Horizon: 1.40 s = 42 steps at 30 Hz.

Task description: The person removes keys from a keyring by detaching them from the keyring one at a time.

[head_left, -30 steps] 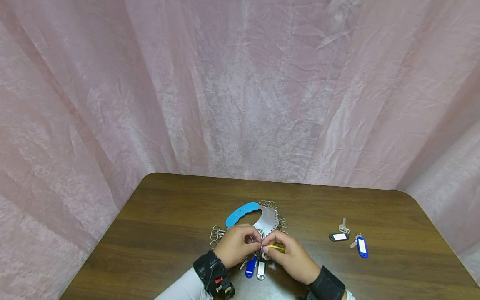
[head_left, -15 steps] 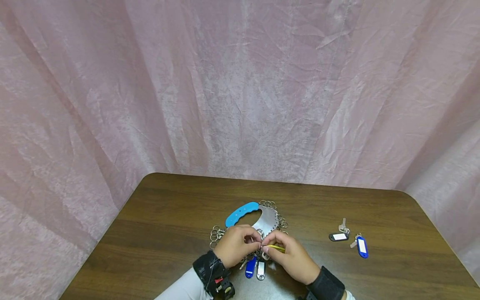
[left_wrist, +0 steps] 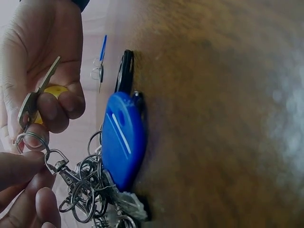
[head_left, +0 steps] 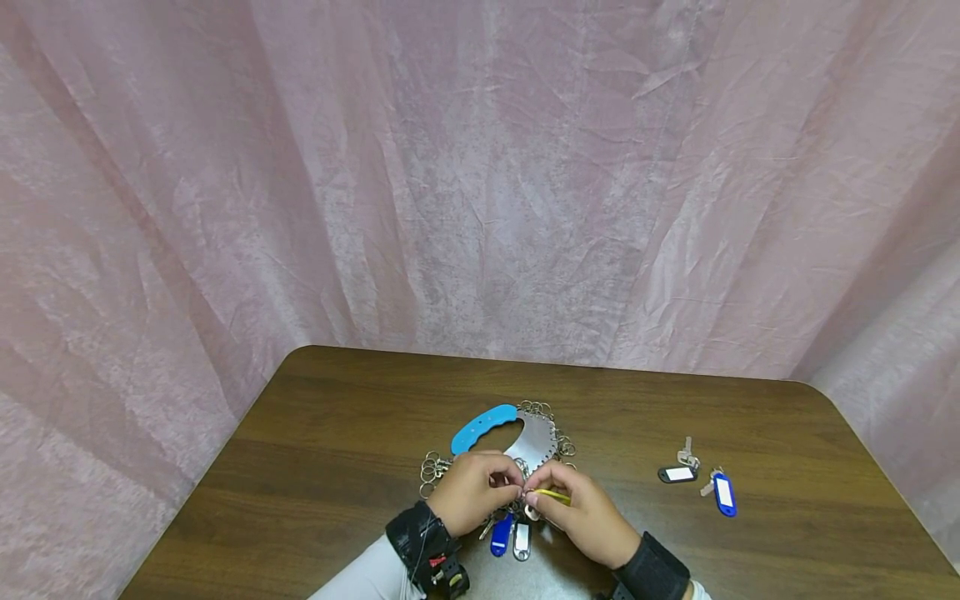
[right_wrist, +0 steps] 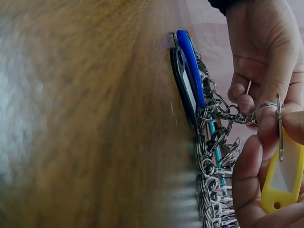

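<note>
Pinching a thin steel split ring [left_wrist: 31, 141], the left hand [head_left: 472, 492] meets the right hand [head_left: 581, 510], which grips a flat metal key [left_wrist: 37, 98] and a glossy yellow plastic tag [right_wrist: 285, 178] above the wood-grain table [head_left: 337, 467].

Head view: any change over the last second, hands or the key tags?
Nothing visibly changed. The left hand pinches the small metal split ring on the metal key organiser with the blue handle; the right hand holds the yellow plastic key tag with its silver key. The black key tag and blue key tag lie unmoved on the brown wooden table.
</note>
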### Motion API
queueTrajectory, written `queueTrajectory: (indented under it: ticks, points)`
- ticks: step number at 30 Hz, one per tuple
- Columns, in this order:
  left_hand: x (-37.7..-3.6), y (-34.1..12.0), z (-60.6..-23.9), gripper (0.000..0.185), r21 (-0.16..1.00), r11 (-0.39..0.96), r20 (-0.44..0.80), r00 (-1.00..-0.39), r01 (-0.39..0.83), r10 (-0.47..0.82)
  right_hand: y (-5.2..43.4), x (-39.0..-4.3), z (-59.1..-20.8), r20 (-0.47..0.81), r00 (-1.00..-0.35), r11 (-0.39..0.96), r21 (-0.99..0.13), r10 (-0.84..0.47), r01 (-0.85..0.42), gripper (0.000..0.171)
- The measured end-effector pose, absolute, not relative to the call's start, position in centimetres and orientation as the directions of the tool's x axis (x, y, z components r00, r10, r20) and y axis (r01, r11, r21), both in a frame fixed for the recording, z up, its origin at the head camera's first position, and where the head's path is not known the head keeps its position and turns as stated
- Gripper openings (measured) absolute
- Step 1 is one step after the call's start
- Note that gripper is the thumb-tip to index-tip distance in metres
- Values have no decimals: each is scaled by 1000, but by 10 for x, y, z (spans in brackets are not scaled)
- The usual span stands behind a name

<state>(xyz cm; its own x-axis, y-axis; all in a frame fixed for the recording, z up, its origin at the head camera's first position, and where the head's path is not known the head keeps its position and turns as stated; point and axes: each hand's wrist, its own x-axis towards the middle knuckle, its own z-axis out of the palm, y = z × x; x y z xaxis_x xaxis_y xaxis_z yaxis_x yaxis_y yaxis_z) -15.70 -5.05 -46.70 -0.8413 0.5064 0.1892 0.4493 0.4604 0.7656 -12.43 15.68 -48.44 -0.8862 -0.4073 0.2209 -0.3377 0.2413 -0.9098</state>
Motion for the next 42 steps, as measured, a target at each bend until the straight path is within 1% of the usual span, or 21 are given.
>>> queueTrajectory:
  ticks: [8, 17, 28, 33, 42]
  points:
    - [-157, -51, -468, 11, 764, 458, 187, -835, 455, 518, 158, -125, -485, 202, -886, 238, -917, -417, -320, 10]
    - [-158, -51, -469, 10, 760, 456, 190, -829, 464, 526, 158, -126, -485, 214, -877, 205, -923, -431, -326, 10]
    - [-158, -51, -469, 6, 753, 461, 190, -826, 470, 531, 158, -126, -487, 196, -884, 206, -930, -423, -305, 10]
    - [-157, -51, -467, 5, 763, 464, 173, -833, 450, 525, 157, -125, -485, 185, -889, 223, -928, -419, -298, 10]
    - [-157, -51, -467, 8, 776, 476, 139, -849, 414, 510, 155, -123, -482, 196, -878, 237, -917, -437, -322, 9]
